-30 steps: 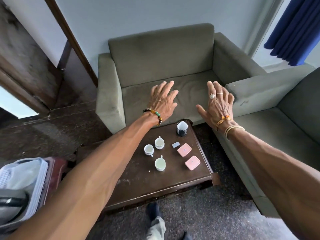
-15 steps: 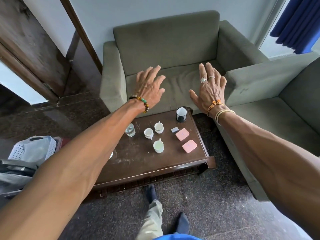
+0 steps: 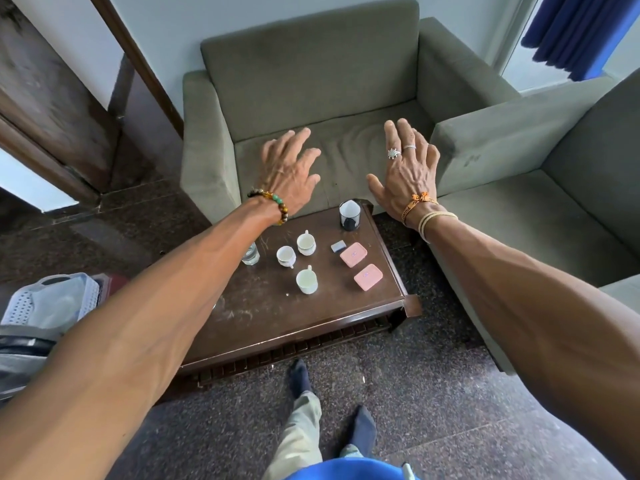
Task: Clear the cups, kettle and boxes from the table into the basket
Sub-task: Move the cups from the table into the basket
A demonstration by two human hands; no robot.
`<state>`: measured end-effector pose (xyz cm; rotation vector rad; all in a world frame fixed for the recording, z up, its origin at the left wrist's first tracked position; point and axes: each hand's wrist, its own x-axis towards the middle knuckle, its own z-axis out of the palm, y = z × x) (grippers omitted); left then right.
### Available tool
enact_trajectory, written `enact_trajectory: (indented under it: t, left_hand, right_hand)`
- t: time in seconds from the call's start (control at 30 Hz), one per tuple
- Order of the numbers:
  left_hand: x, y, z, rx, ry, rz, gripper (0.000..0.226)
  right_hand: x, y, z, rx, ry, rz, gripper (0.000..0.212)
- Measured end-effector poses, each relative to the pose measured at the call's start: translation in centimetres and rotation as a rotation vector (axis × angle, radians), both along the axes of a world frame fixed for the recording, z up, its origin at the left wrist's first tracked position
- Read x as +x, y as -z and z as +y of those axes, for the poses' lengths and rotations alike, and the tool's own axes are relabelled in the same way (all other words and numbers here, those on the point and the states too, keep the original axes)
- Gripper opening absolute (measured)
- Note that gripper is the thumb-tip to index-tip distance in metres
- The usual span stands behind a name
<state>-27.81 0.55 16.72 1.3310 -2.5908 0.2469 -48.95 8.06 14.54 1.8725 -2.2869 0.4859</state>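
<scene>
Three white cups (image 3: 306,242) (image 3: 286,255) (image 3: 307,280) stand on the dark wooden table (image 3: 277,317). Two pink boxes (image 3: 353,253) (image 3: 368,277) and a small grey box (image 3: 338,245) lie to their right. A dark holder with a white paper cone (image 3: 349,215) stands at the far edge. My left hand (image 3: 290,169) and my right hand (image 3: 406,168) are stretched out above the table's far end, palms down, fingers spread, holding nothing. The pale plastic basket (image 3: 52,299) sits at the left, low down. No kettle shows.
A clear glass (image 3: 250,254) stands partly hidden behind my left forearm. A green armchair (image 3: 311,81) is behind the table, and a green sofa (image 3: 540,188) runs along the right. My feet (image 3: 298,375) stand on the speckled floor in front of the table.
The view has pulled back and tilted down, so the table sits lower and more floor and my legs show. Both hands stay spread and empty over the far end.
</scene>
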Motion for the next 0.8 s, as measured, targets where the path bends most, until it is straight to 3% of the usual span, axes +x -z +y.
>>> enact_trajectory:
  t: [0.33,0.8]
  left_hand:
    - [2.9,0.5,1.0,0.002,-0.046,-0.012,0.051]
    - [18.8,2.2,1.8,-0.047,-0.277,0.105,0.047]
  right_hand:
    - [3.0,0.5,-0.4,-0.006,-0.045,-0.026,0.096]
    - [17.3,1.1,-3.1,0.008,-0.258,-0.024,0.103]
